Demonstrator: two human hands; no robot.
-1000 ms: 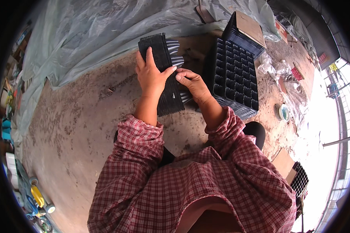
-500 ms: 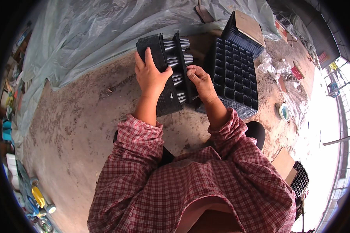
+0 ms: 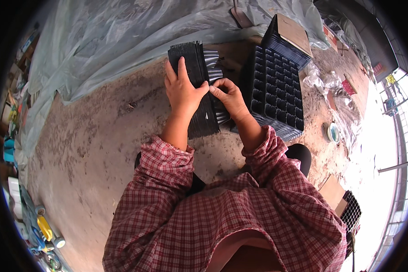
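A stack of nested black plastic seedling trays (image 3: 188,59) stands on edge in front of me, its rims packed close together and its tapered cells pointing right. My left hand (image 3: 184,92) grips the stack from the left, fingers spread over the rims and thumb at the right-hand edge. Thumb and index finger of my right hand (image 3: 229,95) pinch the rim of the rightmost tray, close beside my left thumb. Part of the cells is hidden behind my right hand. Just to the right, a second pile of black seedling trays (image 3: 277,84) lies with its cell openings up.
Behind that pile stands another tray stack with a cardboard sheet (image 3: 293,34) on top. Clear plastic sheeting (image 3: 122,36) drapes across the far side. A small round bowl (image 3: 333,132) sits at right. A yellow-and-blue wheeled toy (image 3: 44,228) is at lower left.
The rightmost tray, held apart from the stack before, now sits against it. My right hand has moved left toward my left thumb, and the stack appears slightly farther right.
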